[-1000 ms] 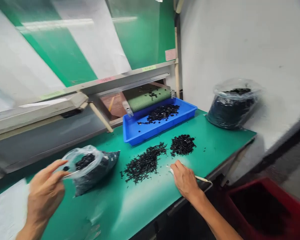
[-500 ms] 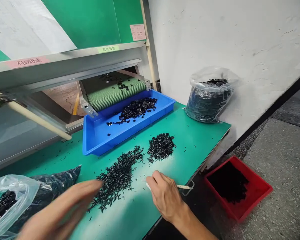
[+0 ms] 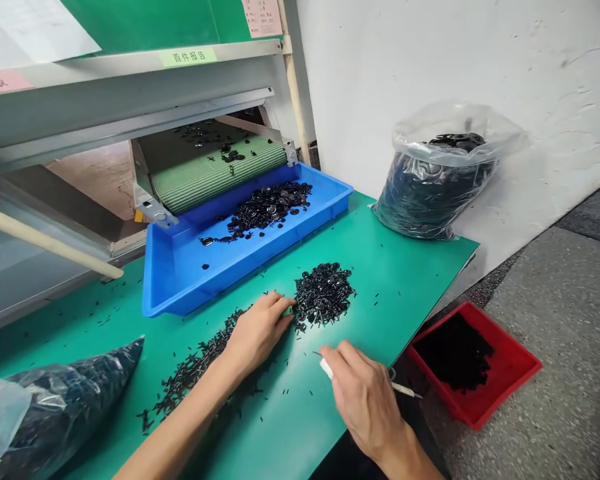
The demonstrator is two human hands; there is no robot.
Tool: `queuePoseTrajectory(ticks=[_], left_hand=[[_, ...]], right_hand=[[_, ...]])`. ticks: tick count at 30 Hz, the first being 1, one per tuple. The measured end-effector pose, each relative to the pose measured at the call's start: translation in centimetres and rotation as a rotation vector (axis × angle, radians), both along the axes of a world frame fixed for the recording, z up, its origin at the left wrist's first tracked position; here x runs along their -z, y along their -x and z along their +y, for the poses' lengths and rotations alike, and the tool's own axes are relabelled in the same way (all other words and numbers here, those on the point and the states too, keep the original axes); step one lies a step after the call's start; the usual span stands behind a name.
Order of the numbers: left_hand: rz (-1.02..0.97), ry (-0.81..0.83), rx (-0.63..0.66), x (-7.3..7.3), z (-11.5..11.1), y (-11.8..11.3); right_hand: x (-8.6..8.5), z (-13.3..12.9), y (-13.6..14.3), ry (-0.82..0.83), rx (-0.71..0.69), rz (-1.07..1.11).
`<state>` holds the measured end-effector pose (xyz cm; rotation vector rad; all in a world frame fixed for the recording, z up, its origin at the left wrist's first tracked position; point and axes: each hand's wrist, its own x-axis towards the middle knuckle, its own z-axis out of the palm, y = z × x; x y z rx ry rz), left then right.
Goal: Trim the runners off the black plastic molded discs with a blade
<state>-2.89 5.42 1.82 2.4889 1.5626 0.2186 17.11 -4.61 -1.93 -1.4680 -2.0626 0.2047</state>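
Note:
My left hand (image 3: 263,327) reaches over the table to the near-left edge of a small pile of black plastic parts (image 3: 325,290). Its thumb and fingers come together at the pile; whatever lies between the tips is too small to make out. Under and beside that forearm spreads a longer heap of thin black pieces (image 3: 185,380), partly covered by it. Close to the table's front edge, my right hand (image 3: 367,397) is closed around a slim white-handled tool (image 3: 405,389). A thin dark tip sticks out past its fingers, pointing at the pile.
A blue tray (image 3: 220,280) holding black parts sits below a green conveyor belt (image 3: 220,173). Filled plastic bags stand at the back right (image 3: 430,180) and lie at the left (image 3: 75,407). A red bin (image 3: 517,370) with black pieces is below the table's right edge.
My left hand has swung from the lower left across the long heap to the small pile. The right hand stays closed on the tool; the view has shifted somewhat.

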Motion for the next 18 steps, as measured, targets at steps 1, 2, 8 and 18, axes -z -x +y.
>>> queuePoseTrajectory(ticks=[1,2,8,18], left_hand=[[-0.001,0.012,0.009,-0.2,0.1,0.0],[-0.002,0.022,0.015,-0.3,0.3,-0.1],[-0.073,0.069,0.055,-0.4,1.5,-0.2],[-1.0,0.455,-0.356,-2.5,-2.2,1.6]], right_hand=[[0.0,0.2,0.3,0.016,0.009,-0.024],[0.0,0.4,0.6,0.031,0.014,-0.051],[-0.5,2.2,3.5,0.154,0.003,-0.251],[-3.4,3.0,3.2,0.366,-0.176,-0.194]])
